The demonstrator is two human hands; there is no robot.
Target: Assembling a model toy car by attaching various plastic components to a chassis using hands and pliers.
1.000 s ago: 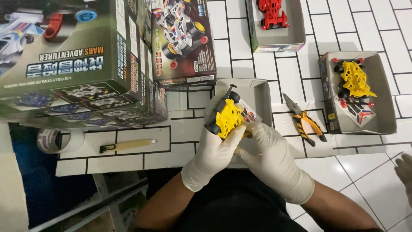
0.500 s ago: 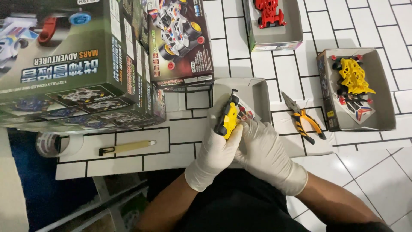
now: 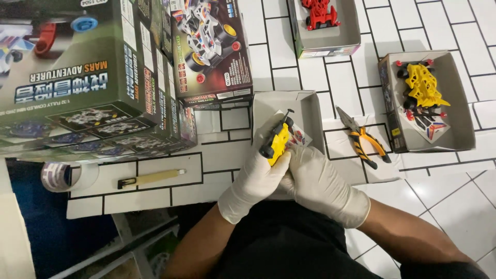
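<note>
Both my hands wear white gloves and meet in front of me over the tiled floor. My left hand (image 3: 254, 182) grips a small yellow toy car body (image 3: 277, 142) with black parts, held on edge. My right hand (image 3: 316, 182) closes against the same car from the right side. Just behind the car lies an open shallow grey box (image 3: 310, 106) with a printed sticker sheet (image 3: 297, 137) in it.
Orange-handled pliers (image 3: 364, 142) lie right of the grey box. A box with a yellow car kit (image 3: 424, 88) sits at right, a box with a red car (image 3: 320, 13) at top. Large green toy boxes (image 3: 77, 77) stack at left, near a craft knife (image 3: 150, 179) and tape roll (image 3: 59, 175).
The yellow car body has been turned from facing up to standing on its edge between my hands. My hands stay in about the same place.
</note>
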